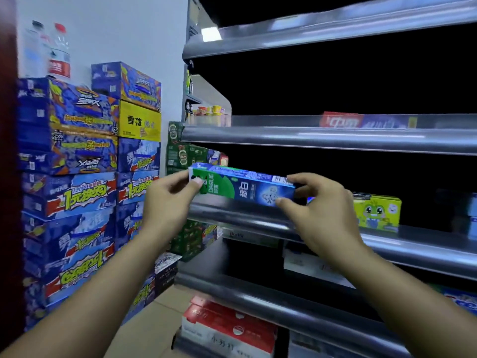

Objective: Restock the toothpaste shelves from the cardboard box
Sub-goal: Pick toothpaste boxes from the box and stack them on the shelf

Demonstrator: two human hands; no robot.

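Just above the grey shelf rail (pixel 232 215), a green-and-blue toothpaste box (pixel 245 188), lengthwise and slightly tilted. Pinched at its left end by the left hand (pixel 167 200), at its right end by the right hand (pixel 317 202). Further right along that rail, a green cartoon box (pixel 376 213). Left of the rail, stacked blue cartons (pixel 69 192).

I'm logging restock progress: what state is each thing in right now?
Toothpaste box: closed, held lengthwise by both ends at the front rail of a shelf.
Left hand: pinches the box's left end.
Right hand: grips the box's right end.
Red box: lying flat on the shelf above.
Yellow-green box: standing right of the hands.
Water bottle: upright, capped, on stacked cartons.
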